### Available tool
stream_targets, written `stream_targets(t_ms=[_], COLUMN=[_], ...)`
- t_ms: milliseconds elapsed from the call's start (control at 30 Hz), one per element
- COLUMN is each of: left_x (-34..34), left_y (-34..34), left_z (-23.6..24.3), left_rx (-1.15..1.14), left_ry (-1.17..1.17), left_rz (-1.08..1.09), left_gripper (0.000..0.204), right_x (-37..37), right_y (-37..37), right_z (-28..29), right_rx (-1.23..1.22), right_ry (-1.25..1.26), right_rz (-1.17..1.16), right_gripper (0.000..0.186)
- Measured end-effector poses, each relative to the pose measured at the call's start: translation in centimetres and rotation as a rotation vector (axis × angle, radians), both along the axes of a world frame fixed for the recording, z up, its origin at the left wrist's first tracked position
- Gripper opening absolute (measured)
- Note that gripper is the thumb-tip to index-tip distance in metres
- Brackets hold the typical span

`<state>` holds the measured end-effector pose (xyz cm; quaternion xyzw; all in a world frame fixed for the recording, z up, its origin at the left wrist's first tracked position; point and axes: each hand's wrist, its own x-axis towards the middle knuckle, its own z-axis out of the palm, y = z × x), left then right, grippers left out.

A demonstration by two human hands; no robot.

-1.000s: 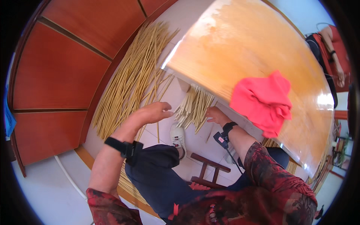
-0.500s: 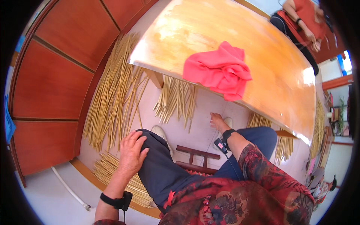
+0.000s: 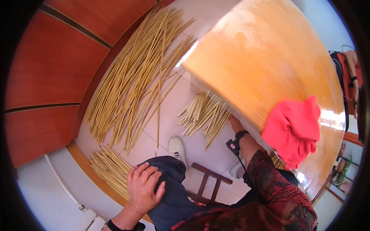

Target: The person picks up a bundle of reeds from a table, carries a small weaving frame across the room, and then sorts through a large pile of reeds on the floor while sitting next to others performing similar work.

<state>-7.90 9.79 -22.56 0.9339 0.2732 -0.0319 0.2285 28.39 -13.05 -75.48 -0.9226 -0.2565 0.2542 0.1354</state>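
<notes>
My left hand (image 3: 145,184) lies palm-down on my left knee (image 3: 171,167), fingers slightly apart on the dark trouser cloth. My right hand (image 3: 233,121) reaches under the wooden table's edge, beside the short bundle of pale straw-coloured sticks (image 3: 202,115); its fingers are mostly hidden, so I cannot tell whether they hold anything. A bright red cloth (image 3: 291,131) lies crumpled on the glossy tabletop (image 3: 250,50), above my right forearm.
Long sticks (image 3: 123,88) lie along red-brown cabinets (image 3: 46,65). Another stick bundle (image 3: 108,171) is by my left leg. A dark wooden stool (image 3: 208,183) stands between my feet. A white pipe (image 3: 61,181) runs at lower left. A co-worker's arm (image 3: 350,73) shows at far right.
My left hand has moved down from over the sticks onto my knee. My right hand has gone farther under the table edge. The view has shifted.
</notes>
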Motion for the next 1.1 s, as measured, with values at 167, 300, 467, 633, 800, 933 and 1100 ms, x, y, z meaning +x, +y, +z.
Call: stream_targets(t_ms=[167,300,467,633,800,933,1100], left_x=[-1.2,-0.6,-2.0,-0.4,-1.3,-0.7,-0.2], left_y=[0.6,0.4,0.1,-0.4,-1.0,-1.3,-1.7], left_z=[-0.2,-0.2,0.2,-0.7,-0.4,-0.5,-0.4], left_rx=[-0.013,-0.030,-0.003,-0.030,0.006,0.012,0.050], left_ry=[0.081,0.015,0.026,-0.040,-0.052,-0.091,-0.149], left_rz=[0.005,-0.002,0.057,0.059,0.073,0.055,0.049], left_gripper=[0.029,0.030,0.029,0.027,0.025,0.025,0.025], right_x=[-8.7,-4.9,-9.2,-3.8,-6.5,-6.7,-6.7], right_y=[10.9,11.4,13.8,10.4,12.9,9.9,6.5], right_z=[1.4,7.0,14.7,14.2,18.1,19.2,21.3], right_rx=[0.301,0.269,0.215,0.048,-0.005,0.155,0.169], right_ry=[0.013,0.300,0.211,0.442,0.757,0.819,0.842], right_rz=[-0.075,-0.145,0.151,0.008,-0.549,-0.552,-0.488], right_gripper=[0.046,0.046,0.036,0.030,0.028,0.029,0.033])
